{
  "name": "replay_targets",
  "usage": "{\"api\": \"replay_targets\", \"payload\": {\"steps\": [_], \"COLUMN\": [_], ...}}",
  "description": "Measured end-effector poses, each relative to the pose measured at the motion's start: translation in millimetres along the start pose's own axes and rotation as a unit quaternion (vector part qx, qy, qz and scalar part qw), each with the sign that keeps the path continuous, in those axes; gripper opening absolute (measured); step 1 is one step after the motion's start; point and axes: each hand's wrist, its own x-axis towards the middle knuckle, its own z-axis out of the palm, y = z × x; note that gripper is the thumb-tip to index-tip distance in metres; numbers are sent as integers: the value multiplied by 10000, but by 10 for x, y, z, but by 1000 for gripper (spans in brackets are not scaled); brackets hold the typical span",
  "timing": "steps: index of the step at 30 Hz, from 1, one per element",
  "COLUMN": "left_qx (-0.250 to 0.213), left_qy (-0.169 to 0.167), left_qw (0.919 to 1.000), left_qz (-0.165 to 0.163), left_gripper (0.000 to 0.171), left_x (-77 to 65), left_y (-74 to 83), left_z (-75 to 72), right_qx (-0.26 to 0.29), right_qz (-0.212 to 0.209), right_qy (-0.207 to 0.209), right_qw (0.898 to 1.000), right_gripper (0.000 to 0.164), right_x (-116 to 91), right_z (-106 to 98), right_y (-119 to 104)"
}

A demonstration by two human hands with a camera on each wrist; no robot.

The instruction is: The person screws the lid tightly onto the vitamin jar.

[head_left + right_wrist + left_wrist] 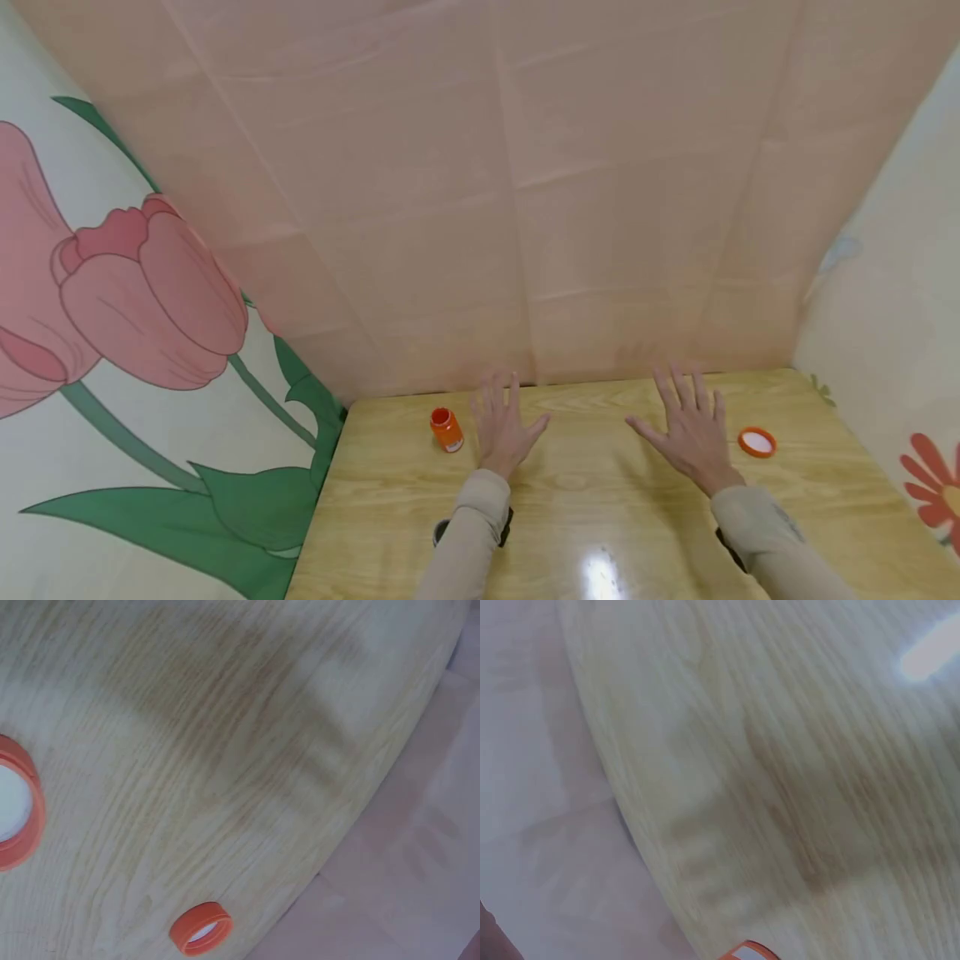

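My left hand is held out over the wooden table, its fingers straight and spread, holding nothing. Just left of it stands an open orange jar, upright and without a lid; its edge shows low in the left wrist view. On the other side, my right hand hovers with fingers spread and nothing in its grasp. To its right lies an orange lid, white inside facing up. The right wrist view shows a large orange lid and a smaller orange cap, tipped to one side.
The wood-grained table meets a pinkish cloth backdrop along its far edge. Partly hidden by the left sleeve is a round grey-rimmed thing. Flower-patterned panels flank both sides. Light glares off the front of the tabletop.
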Motion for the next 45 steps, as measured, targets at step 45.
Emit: {"api": "replay_targets", "payload": {"steps": [45], "left_qx": [-95], "left_qy": [-60], "left_qw": [9999], "left_qz": [75], "left_gripper": [74], "left_x": [-563], "left_y": [-292], "left_z": [-169], "right_qx": [311], "right_qz": [10], "right_qy": [-59], "right_qw": [9995], "right_gripper": [98], "right_x": [-727], "right_z": [-64], "right_y": [136]}}
